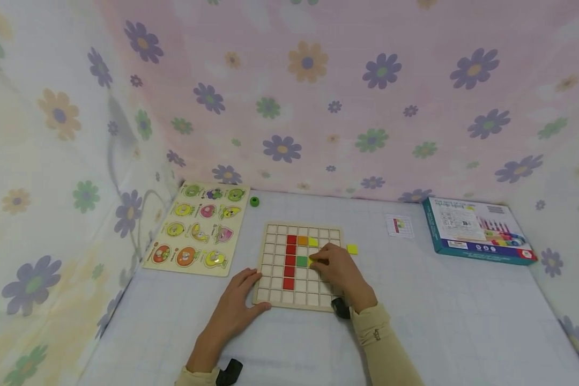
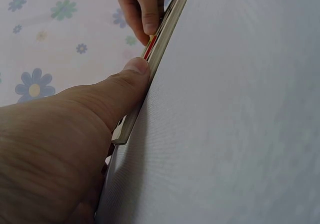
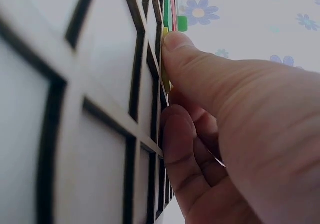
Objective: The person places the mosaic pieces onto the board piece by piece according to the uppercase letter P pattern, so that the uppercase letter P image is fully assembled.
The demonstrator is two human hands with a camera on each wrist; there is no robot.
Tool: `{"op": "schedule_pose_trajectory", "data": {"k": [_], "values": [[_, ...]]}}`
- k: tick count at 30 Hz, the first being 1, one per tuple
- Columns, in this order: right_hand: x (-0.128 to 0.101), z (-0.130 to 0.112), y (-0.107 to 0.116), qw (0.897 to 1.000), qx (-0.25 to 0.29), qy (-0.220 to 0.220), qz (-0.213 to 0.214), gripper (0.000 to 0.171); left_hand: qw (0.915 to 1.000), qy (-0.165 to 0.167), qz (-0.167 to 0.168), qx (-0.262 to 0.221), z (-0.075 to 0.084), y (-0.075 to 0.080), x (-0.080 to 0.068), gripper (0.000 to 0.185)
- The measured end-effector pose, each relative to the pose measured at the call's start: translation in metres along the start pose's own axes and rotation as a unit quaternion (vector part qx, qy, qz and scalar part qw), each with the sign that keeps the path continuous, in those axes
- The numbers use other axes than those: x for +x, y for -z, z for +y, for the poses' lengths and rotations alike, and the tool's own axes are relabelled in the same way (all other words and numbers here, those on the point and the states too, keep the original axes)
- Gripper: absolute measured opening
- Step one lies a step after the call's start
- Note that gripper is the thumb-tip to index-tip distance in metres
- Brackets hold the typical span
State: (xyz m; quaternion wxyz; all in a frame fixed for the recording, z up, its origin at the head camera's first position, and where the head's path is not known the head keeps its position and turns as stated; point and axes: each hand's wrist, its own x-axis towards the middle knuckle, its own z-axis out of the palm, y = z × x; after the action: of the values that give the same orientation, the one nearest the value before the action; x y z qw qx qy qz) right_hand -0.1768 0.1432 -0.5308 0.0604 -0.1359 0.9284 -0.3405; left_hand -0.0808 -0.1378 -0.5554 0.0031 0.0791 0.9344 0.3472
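A wooden grid board [image 1: 275, 296] lies in front of me, holding a column of red tiles [image 1: 289, 260], an orange tile [image 1: 302, 240], a yellow one beside it and a green tile [image 1: 301, 261]. My right hand [image 1: 340, 271] pinches a yellow tile [image 3: 166, 58] between thumb and fingers, right at the square next to the green one. Its fingertips hide part of that tile and the squares around it. My left hand [image 1: 234, 305] rests at the board's near left corner, fingers along the left side and thumb [image 2: 136, 66] on the near edge.
One loose yellow tile [image 1: 352, 249] lies right of the board. Beyond it are a small pattern card [image 1: 400, 226] and a boxed set [image 1: 480, 230]. A fruit puzzle board [image 1: 196, 229] lies back left, with a green bead [image 1: 254, 201] beside it. Flowered cloth walls surround the table.
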Motion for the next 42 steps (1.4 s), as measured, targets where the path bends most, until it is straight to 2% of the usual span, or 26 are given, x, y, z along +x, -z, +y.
{"op": "schedule_pose_trajectory", "data": {"k": [7,15,19,23,27,32,39,42], "values": [[0.000,0.001,0.001,1.000,-0.008,0.010,-0.007,0.023,1.0000,0.003,0.000,-0.003,0.002,0.001,0.000,0.076],[-0.005,0.000,0.012,1.000,-0.006,0.012,-0.010,0.032,1.0000,-0.004,-0.003,-0.008,0.004,-0.001,0.002,0.075],[-0.006,0.009,0.026,1.000,0.018,0.011,0.004,0.034,0.9999,-0.002,-0.004,-0.011,0.007,0.000,0.003,0.075],[-0.005,0.030,0.049,0.998,0.034,0.010,0.042,0.035,0.9999,0.000,0.000,-0.013,0.008,0.002,0.006,0.075],[-0.009,0.055,0.068,0.997,0.040,-0.025,0.063,0.037,0.9998,0.013,0.000,-0.012,0.007,0.002,0.007,0.075],[-0.021,0.080,0.076,0.992,0.058,-0.089,0.075,0.044,0.9999,0.013,-0.005,-0.008,0.005,0.002,0.004,0.075],[-0.028,0.094,0.069,0.990,0.064,-0.101,0.081,0.047,1.0000,0.008,-0.004,-0.003,0.001,0.001,-0.001,0.076],[-0.030,0.099,0.064,0.990,0.050,-0.109,0.075,0.047,1.0000,0.001,-0.003,-0.003,0.001,0.000,-0.002,0.076]]}}
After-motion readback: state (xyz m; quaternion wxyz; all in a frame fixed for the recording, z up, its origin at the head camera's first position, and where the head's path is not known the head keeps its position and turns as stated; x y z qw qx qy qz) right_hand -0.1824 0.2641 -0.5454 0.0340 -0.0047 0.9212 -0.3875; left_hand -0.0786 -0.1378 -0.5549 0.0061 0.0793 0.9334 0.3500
